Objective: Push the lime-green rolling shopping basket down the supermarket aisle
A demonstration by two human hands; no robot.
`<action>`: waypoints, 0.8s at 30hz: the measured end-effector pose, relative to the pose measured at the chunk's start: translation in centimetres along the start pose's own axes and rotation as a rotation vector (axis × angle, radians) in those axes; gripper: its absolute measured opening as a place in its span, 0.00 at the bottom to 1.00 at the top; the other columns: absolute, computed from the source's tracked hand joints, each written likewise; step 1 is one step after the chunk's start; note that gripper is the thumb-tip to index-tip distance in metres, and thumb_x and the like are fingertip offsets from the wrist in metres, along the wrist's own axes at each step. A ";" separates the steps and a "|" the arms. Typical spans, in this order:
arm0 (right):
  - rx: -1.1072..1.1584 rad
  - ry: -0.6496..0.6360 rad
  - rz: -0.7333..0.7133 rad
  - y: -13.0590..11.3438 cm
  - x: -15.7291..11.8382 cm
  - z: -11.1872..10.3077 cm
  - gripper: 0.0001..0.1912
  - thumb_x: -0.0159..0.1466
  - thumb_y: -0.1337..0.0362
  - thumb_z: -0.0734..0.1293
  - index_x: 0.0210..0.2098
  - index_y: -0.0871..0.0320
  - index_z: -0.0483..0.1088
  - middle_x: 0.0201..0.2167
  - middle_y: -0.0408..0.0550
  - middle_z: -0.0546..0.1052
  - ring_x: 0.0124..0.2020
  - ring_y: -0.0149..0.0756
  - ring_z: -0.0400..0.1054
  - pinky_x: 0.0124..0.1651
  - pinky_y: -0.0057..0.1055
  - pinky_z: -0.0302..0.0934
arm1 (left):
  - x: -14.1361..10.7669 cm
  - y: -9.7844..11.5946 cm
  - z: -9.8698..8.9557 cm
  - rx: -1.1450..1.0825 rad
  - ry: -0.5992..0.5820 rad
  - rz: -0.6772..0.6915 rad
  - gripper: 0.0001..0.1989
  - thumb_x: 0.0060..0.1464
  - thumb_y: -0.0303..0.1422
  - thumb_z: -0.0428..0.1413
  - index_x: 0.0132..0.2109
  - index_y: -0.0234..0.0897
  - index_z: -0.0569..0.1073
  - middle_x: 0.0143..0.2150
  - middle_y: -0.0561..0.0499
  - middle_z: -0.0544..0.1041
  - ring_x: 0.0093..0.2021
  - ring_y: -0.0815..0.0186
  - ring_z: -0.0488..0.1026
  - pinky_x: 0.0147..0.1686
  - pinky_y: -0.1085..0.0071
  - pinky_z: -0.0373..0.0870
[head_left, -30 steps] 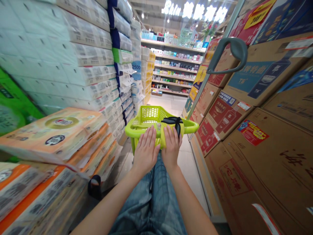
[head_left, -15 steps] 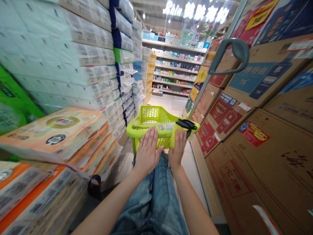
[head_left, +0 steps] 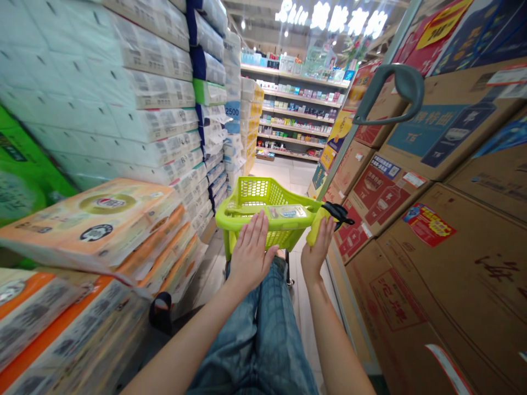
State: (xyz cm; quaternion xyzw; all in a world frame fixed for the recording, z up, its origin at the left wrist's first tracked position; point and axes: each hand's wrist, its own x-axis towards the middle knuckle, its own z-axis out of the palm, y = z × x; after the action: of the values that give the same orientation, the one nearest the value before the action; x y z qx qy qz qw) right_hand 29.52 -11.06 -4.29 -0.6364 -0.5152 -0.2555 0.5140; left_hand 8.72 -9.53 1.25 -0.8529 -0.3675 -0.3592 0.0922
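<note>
A lime-green plastic shopping basket stands in front of me on a wheeled frame, with a small label on its near rim. My left hand rests flat on that rim, fingers spread, holding nothing. My right hand grips a yellow-green elongated item beside the basket's right corner. A black strap is tied at the item's top end. What the item is, I cannot tell.
Tall stacks of packaged tissues line the left of the narrow tiled aisle. Printed cardboard cartons wall the right side, close to my right hand. A grey curved handle projects above them. Product shelves stand ahead.
My right hand has carried the yellow-green item rightward, off the basket and toward the cartons. The black strap now points right. My left hand remains on the rim.
</note>
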 end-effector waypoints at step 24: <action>-0.010 -0.018 0.040 -0.4 0.2 -0.7 0.43 0.58 0.77 0.53 0.72 0.54 0.42 0.73 0.51 0.47 0.74 0.44 0.35 0.71 0.60 0.42 | -0.1 0.1 0.2 -0.013 0.003 -0.010 0.34 0.68 0.44 0.39 0.72 0.26 0.44 0.73 0.37 0.51 0.73 0.55 0.46 0.69 0.56 0.46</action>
State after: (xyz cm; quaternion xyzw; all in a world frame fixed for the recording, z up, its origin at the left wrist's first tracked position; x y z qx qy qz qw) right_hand 29.34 -11.61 -3.68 -0.6514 -0.5058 -0.2422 0.5110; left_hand 8.90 -9.57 1.09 -0.8512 -0.3692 -0.3632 0.0853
